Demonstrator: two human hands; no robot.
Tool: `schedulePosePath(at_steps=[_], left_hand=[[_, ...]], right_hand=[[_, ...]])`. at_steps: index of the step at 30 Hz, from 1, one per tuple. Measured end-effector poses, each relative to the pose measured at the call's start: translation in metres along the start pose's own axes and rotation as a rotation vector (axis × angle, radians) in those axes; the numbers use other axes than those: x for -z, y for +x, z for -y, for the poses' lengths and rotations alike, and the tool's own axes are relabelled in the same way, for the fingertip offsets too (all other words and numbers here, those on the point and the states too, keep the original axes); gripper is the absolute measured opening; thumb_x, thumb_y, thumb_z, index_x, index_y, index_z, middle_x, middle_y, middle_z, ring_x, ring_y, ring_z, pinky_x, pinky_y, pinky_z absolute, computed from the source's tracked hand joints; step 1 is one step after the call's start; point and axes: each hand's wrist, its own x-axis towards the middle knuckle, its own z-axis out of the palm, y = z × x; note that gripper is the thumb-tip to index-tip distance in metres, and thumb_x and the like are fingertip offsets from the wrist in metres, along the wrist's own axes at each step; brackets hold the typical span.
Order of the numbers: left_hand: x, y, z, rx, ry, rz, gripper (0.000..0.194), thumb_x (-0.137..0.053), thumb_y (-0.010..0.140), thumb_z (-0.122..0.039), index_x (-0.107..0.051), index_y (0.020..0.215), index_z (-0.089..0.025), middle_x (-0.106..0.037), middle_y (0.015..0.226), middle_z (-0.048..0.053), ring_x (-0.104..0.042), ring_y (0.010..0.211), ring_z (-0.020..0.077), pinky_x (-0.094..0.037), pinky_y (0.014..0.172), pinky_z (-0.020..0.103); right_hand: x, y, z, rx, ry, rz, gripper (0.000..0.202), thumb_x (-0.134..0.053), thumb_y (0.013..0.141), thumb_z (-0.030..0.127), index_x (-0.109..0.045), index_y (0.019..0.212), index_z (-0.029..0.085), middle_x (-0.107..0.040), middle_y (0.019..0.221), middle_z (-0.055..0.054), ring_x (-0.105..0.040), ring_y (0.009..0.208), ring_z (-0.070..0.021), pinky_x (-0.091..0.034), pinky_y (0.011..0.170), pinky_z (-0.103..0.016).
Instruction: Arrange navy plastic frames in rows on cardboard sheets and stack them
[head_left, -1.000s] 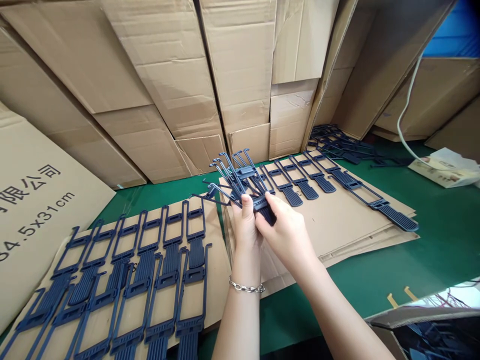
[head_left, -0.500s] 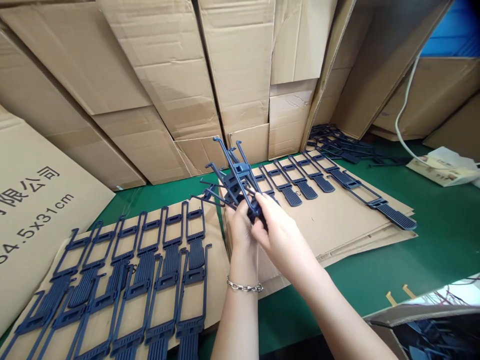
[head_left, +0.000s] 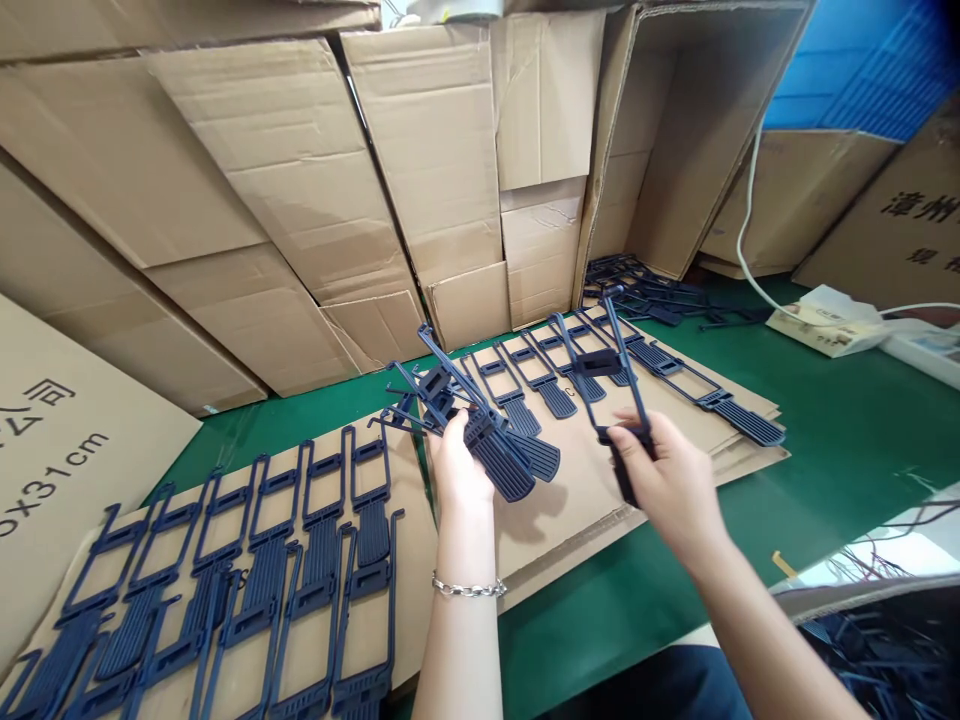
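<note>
My left hand (head_left: 459, 465) is closed round a bunch of dark blue plastic brackets (head_left: 499, 462), their ribbed flat ends fanned to the right and their hooked arms pointing up and away. To the right, my right hand (head_left: 664, 470) grips a single dark blue plastic bracket (head_left: 598, 362) by its ribbed end, the open frame tilted upward. Below and behind both hands is a cardboard sheet (head_left: 592, 465) with a row of like brackets (head_left: 555, 395) along its far side. One bracket (head_left: 712, 395) lies apart at that sheet's right edge.
On the left, another cardboard sheet (head_left: 416, 570) carries two rows of brackets (head_left: 259, 500). A loose heap of brackets (head_left: 645, 290) lies at the back right. Upright cartons (head_left: 277, 170) wall off the far side. A carton with more brackets (head_left: 885, 650) stands at lower right.
My hands have come apart. The right hand has moved right with one bracket, while the left keeps the bunch. The camera view has shifted right.
</note>
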Motion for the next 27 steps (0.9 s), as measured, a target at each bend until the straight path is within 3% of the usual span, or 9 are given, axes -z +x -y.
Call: schedulePosePath(at_steps=[4, 6, 9, 13, 20, 27], left_hand=[[0.002, 0.003, 0.0, 0.011, 0.02, -0.016, 0.025, -0.059, 0.067, -0.011, -0.06, 0.092, -0.015, -0.062, 0.076, 0.002, -0.062, 0.065, 0.0154, -0.053, 0.064, 0.032], [0.002, 0.003, 0.0, 0.017, 0.021, -0.008, 0.025, -0.059, 0.067, -0.01, -0.061, 0.091, -0.015, -0.062, 0.076, 0.002, -0.062, 0.066, 0.0154, -0.053, 0.064, 0.032], [0.002, 0.003, 0.0, 0.034, 0.017, -0.002, 0.026, -0.059, 0.067, -0.01, -0.061, 0.093, -0.015, -0.062, 0.076, 0.002, -0.062, 0.067, 0.0158, -0.053, 0.065, 0.032], [0.0, 0.001, -0.001, 0.052, 0.005, 0.001, 0.026, -0.059, 0.067, -0.009, -0.061, 0.093, -0.014, -0.062, 0.074, 0.002, -0.064, 0.069, 0.0173, -0.054, 0.066, 0.032], [0.001, 0.0, -0.003, 0.065, -0.019, 0.012, 0.02, -0.059, 0.067, -0.01, -0.061, 0.086, -0.013, -0.062, 0.068, 0.001, -0.063, 0.063, 0.0162, -0.054, 0.065, 0.032], [0.002, 0.001, -0.004, 0.088, -0.035, 0.014, 0.018, -0.059, 0.066, -0.009, -0.06, 0.083, -0.014, -0.062, 0.064, -0.001, -0.063, 0.06, 0.0155, -0.054, 0.065, 0.032]], right_hand=[[0.038, 0.018, -0.046, -0.352, 0.059, 0.069, 0.076, -0.065, 0.068, 0.053, -0.042, 0.133, 0.021, -0.065, 0.073, -0.003, -0.058, 0.052, -0.018, -0.046, 0.047, -0.028], [0.052, 0.023, -0.06, -0.408, -0.032, 0.085, 0.08, -0.066, 0.066, 0.054, -0.044, 0.134, 0.019, -0.066, 0.085, -0.007, -0.064, 0.072, -0.0228, -0.05, 0.061, -0.032], [0.065, 0.028, -0.071, -0.417, -0.223, 0.15, 0.075, -0.062, 0.069, 0.053, -0.047, 0.133, 0.016, -0.056, 0.12, -0.013, -0.052, 0.113, -0.0278, -0.041, 0.094, -0.035], [0.072, 0.034, -0.075, -0.337, -0.377, 0.343, 0.074, -0.056, 0.074, 0.05, -0.042, 0.137, 0.014, -0.044, 0.135, -0.009, -0.041, 0.124, -0.0277, -0.031, 0.104, -0.032], [0.068, 0.045, -0.067, -0.196, -0.707, 0.481, 0.069, -0.046, 0.081, 0.045, -0.035, 0.139, 0.009, -0.042, 0.135, -0.013, -0.04, 0.124, -0.0271, -0.033, 0.1, -0.029], [0.06, 0.058, -0.06, -0.163, -0.905, 0.524, 0.057, -0.037, 0.086, 0.043, -0.05, 0.127, 0.006, -0.048, 0.119, -0.021, -0.052, 0.105, -0.025, -0.039, 0.084, -0.028]])
